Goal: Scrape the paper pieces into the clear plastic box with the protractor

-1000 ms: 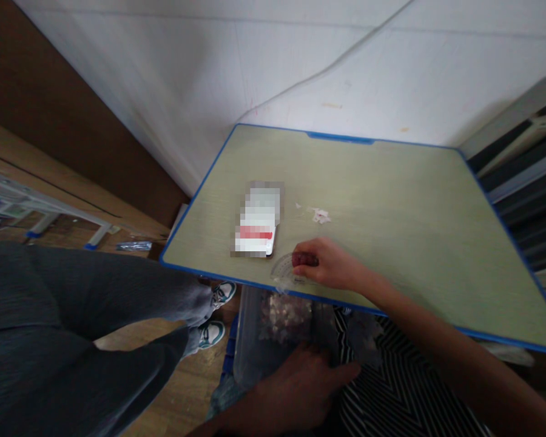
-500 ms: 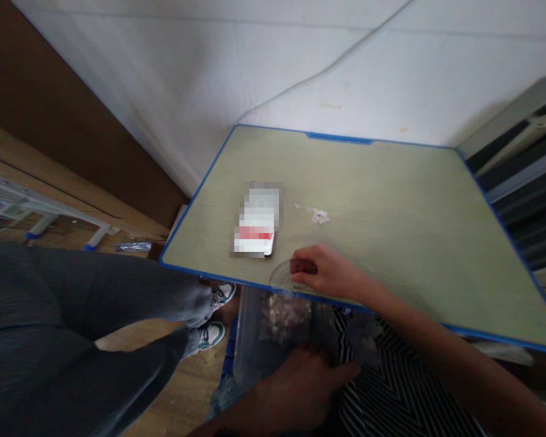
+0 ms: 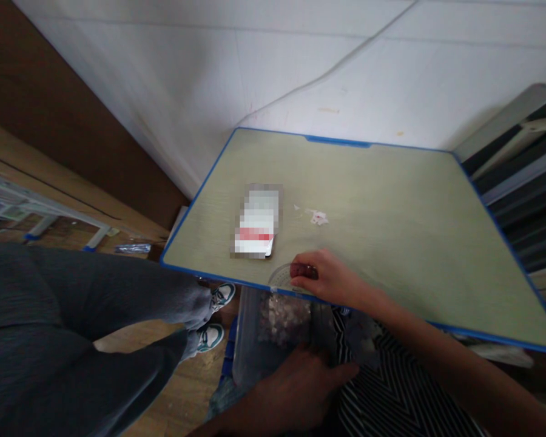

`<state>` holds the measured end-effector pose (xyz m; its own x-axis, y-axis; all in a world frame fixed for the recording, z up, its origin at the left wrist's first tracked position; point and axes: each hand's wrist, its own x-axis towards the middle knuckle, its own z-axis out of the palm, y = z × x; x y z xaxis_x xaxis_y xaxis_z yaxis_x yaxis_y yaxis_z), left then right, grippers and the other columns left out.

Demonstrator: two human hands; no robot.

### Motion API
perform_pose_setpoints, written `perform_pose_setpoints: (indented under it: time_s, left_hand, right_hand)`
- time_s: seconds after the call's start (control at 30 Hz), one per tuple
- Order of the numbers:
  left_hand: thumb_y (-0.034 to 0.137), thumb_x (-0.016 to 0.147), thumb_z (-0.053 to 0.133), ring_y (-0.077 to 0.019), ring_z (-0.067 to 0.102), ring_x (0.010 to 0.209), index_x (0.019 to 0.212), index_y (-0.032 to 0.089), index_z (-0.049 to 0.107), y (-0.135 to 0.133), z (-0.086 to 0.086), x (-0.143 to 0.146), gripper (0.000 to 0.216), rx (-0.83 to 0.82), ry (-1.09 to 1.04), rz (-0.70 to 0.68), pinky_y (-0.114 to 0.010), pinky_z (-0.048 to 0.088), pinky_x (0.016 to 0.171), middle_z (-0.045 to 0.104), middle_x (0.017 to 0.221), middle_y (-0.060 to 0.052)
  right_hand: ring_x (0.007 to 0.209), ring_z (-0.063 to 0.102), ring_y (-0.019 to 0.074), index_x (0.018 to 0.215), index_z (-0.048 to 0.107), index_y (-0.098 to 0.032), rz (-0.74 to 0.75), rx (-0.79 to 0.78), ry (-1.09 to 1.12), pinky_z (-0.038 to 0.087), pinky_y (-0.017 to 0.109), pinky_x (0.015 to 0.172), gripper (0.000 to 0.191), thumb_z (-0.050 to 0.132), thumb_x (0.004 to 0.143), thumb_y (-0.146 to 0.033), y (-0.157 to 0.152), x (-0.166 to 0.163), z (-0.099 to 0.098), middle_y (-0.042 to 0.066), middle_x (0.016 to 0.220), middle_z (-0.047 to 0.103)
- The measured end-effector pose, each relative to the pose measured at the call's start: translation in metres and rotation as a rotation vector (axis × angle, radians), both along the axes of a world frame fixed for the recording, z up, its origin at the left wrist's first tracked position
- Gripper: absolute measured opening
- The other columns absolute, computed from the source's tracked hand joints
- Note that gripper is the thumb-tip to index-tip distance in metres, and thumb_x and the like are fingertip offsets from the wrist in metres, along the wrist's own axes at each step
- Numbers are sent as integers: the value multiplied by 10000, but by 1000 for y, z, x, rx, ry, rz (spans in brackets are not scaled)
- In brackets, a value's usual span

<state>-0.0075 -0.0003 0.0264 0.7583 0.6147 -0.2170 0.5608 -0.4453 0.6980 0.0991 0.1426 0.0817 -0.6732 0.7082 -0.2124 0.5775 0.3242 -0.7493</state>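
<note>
My right hand (image 3: 330,279) rests at the near edge of the green desk (image 3: 391,230), fingers pinched on a clear protractor (image 3: 278,277) that lies flat and overhangs the edge a little. Just below the edge, my left hand (image 3: 295,388) grips the near side of a clear plastic container (image 3: 250,340). Small pale paper scraps (image 3: 282,312) lie inside the container. A few more paper scraps (image 3: 318,216) sit on the desk beyond my right hand.
A white card with a red stripe (image 3: 256,226) lies left of the protractor. Another person's grey-trousered legs (image 3: 95,315) and sneakers (image 3: 213,315) fill the left. A white wall backs the desk; stacked furniture (image 3: 523,164) stands at right.
My right hand and the protractor have slid a little nearer to the desk's front edge. The left hand and container stay put.
</note>
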Motion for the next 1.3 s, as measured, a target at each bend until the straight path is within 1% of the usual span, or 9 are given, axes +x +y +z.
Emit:
perform_pose_setpoints:
  time_s: [0.2,0.33,0.4,0.57,0.67,0.83,1.0,1.13,1.3]
  left_hand:
    - [123,833,562,-249,588,899,1358,306,442,-2,-3,0,568,13,1,0,-307,439,788,619,1016,-61]
    - [137,848,573,-238,584,907,1329,301,464,0,1,0,519,24,-3,5,-294,432,807,617,1030,-51]
    - [147,853,569,-228,592,870,1289,292,492,1,2,-1,466,23,-5,-1,-281,438,782,625,983,-35]
    - [172,871,548,-235,582,881,1277,298,485,-1,-3,0,430,40,6,2,-292,446,777,603,962,-33]
    - [153,865,547,-226,573,851,1255,306,486,-2,-3,0,424,52,40,-6,-285,448,752,582,920,-25]
    - [154,883,525,-224,560,837,1273,291,461,1,3,0,418,55,95,-77,-291,448,746,571,909,-24]
    - [155,880,556,-222,556,883,1296,289,452,1,7,1,449,40,105,-68,-287,440,768,576,979,-28]
    - [141,863,575,-239,555,941,1288,277,469,2,8,1,459,-1,63,-44,-305,432,799,581,1038,-38]
    - [91,842,565,-237,542,984,1299,273,454,2,9,1,504,-21,35,-34,-318,426,839,570,1113,-39]
  right_hand:
    - [595,549,100,753,644,-140,53,75,-7,388,213,564,55,600,782,-127,-9,1,6,25,680,650]
    - [586,536,93,764,642,-153,140,79,15,382,205,558,57,602,804,-154,-8,5,13,5,660,632]
    - [585,527,93,766,633,-156,152,105,38,388,206,559,70,590,817,-173,3,14,15,3,661,624]
    - [596,530,111,789,601,-160,12,197,121,396,224,532,126,547,842,-261,50,53,11,22,701,619]
    - [586,523,118,757,577,-168,-56,206,146,396,232,516,170,543,841,-311,63,68,4,22,680,596]
    - [522,479,105,782,579,-166,122,164,67,360,238,506,153,501,862,-271,44,59,-4,-1,614,567]
    - [548,485,110,762,574,-169,312,213,58,343,244,541,186,471,894,-251,23,45,-4,14,626,580]
    - [570,506,123,778,591,-167,429,211,48,337,247,548,197,469,908,-252,17,44,-2,25,641,600]
    - [625,548,122,796,602,-179,539,109,115,373,240,593,190,480,919,-257,16,47,1,21,686,628]
